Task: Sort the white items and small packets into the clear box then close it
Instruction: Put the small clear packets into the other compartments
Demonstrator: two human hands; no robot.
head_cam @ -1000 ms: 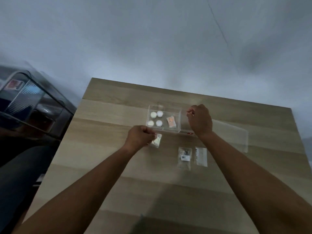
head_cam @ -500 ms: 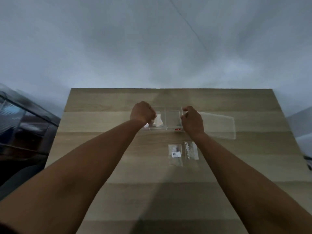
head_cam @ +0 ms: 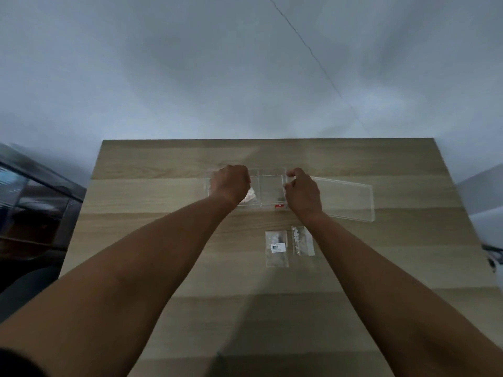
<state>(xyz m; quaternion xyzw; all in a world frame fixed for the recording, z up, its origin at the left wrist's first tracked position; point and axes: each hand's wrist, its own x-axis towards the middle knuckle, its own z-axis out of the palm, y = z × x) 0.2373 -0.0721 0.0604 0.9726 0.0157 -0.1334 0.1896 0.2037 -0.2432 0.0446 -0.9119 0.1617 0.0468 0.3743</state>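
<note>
The clear box (head_cam: 270,190) stands open on the wooden table (head_cam: 168,164), split into compartments. My left hand (head_cam: 230,183) hovers over its left part with the fingers curled down, and a small pale packet (head_cam: 251,198) sticks out from under it inside the box. The white items are hidden by this hand. My right hand (head_cam: 302,193) is curled on the box's right wall. The clear lid (head_cam: 347,198) lies flat just right of the box. Two small clear packets, one with a label (head_cam: 276,247) and one with white bits (head_cam: 301,240), lie nearer to me.
A dark glass-fronted cabinet (head_cam: 35,208) stands off the table's left edge. A white object (head_cam: 490,213) sits past the right edge. A grey wall rises behind the table's far edge.
My left hand has carried the pale packet from the table in front of the box up and over the box's left part. My right hand stays at the box's right wall. My view has shifted.
</note>
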